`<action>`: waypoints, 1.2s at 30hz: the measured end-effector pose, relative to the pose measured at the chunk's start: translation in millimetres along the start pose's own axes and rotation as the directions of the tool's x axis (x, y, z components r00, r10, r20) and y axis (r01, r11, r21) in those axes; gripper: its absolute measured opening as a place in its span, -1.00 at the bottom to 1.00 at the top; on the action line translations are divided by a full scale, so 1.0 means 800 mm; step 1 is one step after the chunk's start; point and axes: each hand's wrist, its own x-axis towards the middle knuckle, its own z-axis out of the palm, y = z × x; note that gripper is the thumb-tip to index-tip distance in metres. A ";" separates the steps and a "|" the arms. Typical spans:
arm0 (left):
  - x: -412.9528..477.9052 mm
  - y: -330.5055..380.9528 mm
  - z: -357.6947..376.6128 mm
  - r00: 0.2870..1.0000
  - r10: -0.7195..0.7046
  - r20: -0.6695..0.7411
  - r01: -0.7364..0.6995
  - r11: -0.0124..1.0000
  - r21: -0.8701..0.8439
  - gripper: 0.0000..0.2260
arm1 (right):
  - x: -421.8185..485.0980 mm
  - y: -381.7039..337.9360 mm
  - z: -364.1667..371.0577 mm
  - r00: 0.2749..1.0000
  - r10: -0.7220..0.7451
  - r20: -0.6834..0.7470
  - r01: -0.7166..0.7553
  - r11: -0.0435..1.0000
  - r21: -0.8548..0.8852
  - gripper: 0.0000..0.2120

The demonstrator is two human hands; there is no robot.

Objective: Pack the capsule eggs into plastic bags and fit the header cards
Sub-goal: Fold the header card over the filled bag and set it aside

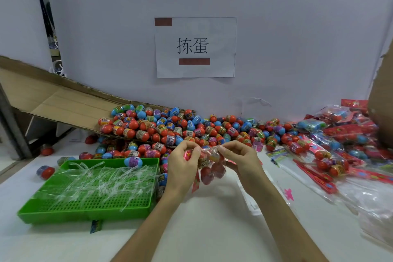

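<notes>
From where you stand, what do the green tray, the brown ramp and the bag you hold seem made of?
Green tray: probably moulded plastic, glossy, with a perforated grid floor. Brown ramp: likely cardboard, matte, with fold creases. Bag: thin clear plastic film, shiny and crinkled; eggs show through.

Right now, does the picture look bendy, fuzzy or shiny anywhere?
Head view: the wide lens bends the cardboard box at the left edge. Head view: the plastic strips in the green tray glint white. Head view: the empty bags at far right look smeared. Head view: light is even, with faint shadow on the table under the left hand and right hand pinching the bag.
</notes>
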 end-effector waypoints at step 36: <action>0.001 -0.002 0.000 0.959 -0.047 0.279 0.029 0.997 0.066 -0.87 | -0.001 0.015 0.013 0.969 -0.248 -0.019 0.229 0.918 -0.324 -0.71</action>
